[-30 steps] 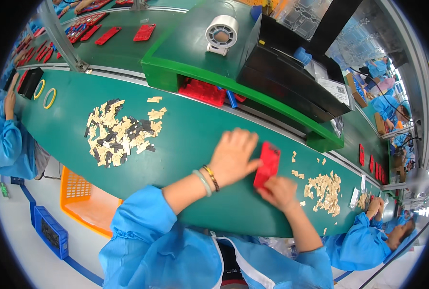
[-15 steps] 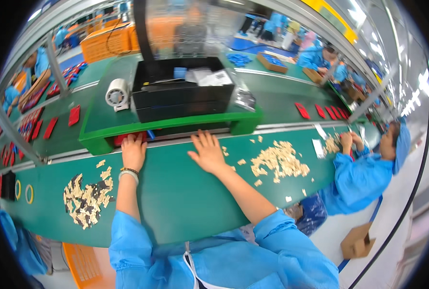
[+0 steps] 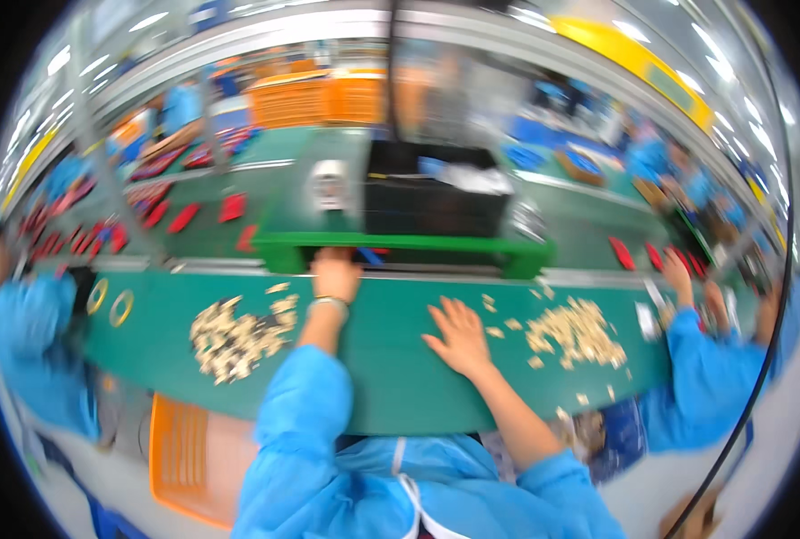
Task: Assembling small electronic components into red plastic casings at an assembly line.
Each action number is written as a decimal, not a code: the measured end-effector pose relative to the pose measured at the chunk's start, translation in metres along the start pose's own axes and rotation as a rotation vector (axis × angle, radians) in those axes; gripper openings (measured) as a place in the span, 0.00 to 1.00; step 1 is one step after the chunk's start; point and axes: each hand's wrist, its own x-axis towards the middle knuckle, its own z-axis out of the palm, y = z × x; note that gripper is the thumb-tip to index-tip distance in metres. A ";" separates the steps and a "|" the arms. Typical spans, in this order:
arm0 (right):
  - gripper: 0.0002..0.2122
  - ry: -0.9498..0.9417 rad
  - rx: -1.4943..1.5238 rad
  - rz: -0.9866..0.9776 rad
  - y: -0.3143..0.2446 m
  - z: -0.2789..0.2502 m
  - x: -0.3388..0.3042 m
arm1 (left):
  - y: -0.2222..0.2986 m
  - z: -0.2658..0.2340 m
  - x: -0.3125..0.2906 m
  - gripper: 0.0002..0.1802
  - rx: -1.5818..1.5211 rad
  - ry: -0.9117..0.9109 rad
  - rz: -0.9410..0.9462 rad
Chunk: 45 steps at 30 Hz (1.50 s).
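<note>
My left hand [image 3: 335, 272] reaches in at the front of a green raised shelf [image 3: 418, 242], its fingers partly hidden under the shelf edge and smeared by motion. Just right of those fingers lies a small blue piece [image 3: 370, 257]. Palm down, my right hand [image 3: 458, 340] rests on the green work surface [image 3: 386, 386] with its fingers spread and nothing held. To the right of it is a heap of small pale flat pieces [image 3: 575, 334]. Beside my left forearm lies another heap, of mixed pale and dark pieces [image 3: 234, 341].
On the shelf stand a black bin [image 3: 431, 211] and a small white fan [image 3: 330, 184]. Red parts [image 3: 232, 207] lie on the belt behind. Two tape-like rings [image 3: 122, 307] lie far left. Co-workers in blue sleeves [image 3: 705, 386] sit at both sides. An orange crate [image 3: 180, 449] stands below.
The whole view has shifted, so the scene sits further right. My left hand has gone deeper under the shelf edge. My right hand has drawn back from the rail toward me.
</note>
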 end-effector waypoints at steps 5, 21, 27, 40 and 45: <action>0.29 -0.061 0.057 -0.025 -0.015 -0.007 0.006 | -0.030 0.023 0.005 0.24 0.037 0.190 -0.006; 0.29 -0.146 0.047 0.094 -0.009 -0.027 0.004 | -0.055 -0.190 -0.070 0.17 -0.594 -0.224 0.244; 0.28 -0.146 0.091 0.037 -0.020 -0.028 0.019 | -0.195 -0.171 -0.017 0.14 -0.124 0.283 0.055; 0.15 0.398 -0.408 0.370 0.265 -0.090 -0.011 | -0.204 -0.145 -0.052 0.20 -0.151 -0.178 -0.289; 0.30 0.230 -0.476 0.434 0.466 -0.101 -0.029 | -0.141 -0.160 -0.092 0.18 -0.246 -0.191 -0.379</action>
